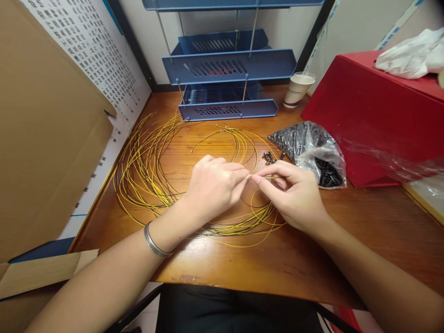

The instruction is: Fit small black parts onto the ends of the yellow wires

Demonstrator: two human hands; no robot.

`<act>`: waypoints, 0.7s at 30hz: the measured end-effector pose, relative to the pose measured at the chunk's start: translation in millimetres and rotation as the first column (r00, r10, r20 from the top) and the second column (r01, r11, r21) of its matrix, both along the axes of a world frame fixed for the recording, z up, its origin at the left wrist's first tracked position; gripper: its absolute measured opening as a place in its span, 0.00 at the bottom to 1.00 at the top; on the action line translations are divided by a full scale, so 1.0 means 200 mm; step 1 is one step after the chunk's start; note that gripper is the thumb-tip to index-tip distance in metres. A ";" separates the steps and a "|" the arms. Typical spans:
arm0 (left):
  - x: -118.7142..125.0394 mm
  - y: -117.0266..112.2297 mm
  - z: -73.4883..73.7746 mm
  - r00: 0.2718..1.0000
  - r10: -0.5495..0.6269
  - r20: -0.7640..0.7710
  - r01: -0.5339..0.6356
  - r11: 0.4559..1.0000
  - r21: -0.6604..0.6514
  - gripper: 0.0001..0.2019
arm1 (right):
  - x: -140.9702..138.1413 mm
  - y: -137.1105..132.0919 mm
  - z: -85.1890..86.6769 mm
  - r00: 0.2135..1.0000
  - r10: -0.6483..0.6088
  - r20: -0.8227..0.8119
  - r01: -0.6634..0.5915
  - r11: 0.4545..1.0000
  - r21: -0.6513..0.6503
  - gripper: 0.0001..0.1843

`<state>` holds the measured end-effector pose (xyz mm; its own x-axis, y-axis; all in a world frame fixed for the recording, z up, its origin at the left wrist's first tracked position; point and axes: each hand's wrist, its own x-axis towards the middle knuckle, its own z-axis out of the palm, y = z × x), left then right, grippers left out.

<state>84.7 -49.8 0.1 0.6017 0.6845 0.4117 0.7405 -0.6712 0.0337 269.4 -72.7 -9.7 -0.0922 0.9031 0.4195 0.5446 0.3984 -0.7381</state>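
Over the middle of the table, my left hand (217, 182) and my right hand (291, 192) meet at the fingertips. Both are closed in a pinch. A thin yellow wire (274, 177) runs out between my right thumb and fingers. Whatever sits between my left fingertips is hidden by them. Beneath and around my hands lies a loose bundle of yellow and black wires (239, 227). Another coil of these wires (138, 180) spreads to the left. Several small black parts (269, 158) lie just beyond my right hand.
A clear plastic bag of black parts (308, 143) rests at the right, before a red box (374, 120). A paper cup (299, 90) stands beside the blue tiered tray (229, 111) at the back. Cardboard (45, 120) rises on the left.
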 end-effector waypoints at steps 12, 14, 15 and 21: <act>0.02 -0.02 0.01 0.998 0.021 -0.067 -0.025 0.998 -0.059 0.15 | 0.00 -0.01 0.00 0.999 0.038 0.011 -0.038 0.999 -0.013 0.05; 0.02 -0.02 0.01 0.996 0.003 -0.090 -0.009 0.998 -0.066 0.15 | 0.00 -0.01 0.01 0.998 0.054 0.013 -0.054 0.998 -0.020 0.05; 0.02 -0.02 0.01 0.995 -0.004 -0.096 -0.002 0.998 -0.066 0.16 | 0.00 -0.01 0.01 0.998 0.062 0.015 -0.062 0.998 -0.023 0.05; 0.01 0.00 0.00 0.994 -0.040 -0.100 0.032 0.996 -0.087 0.15 | 0.00 -0.01 0.00 0.998 0.070 0.008 -0.069 0.997 -0.033 0.06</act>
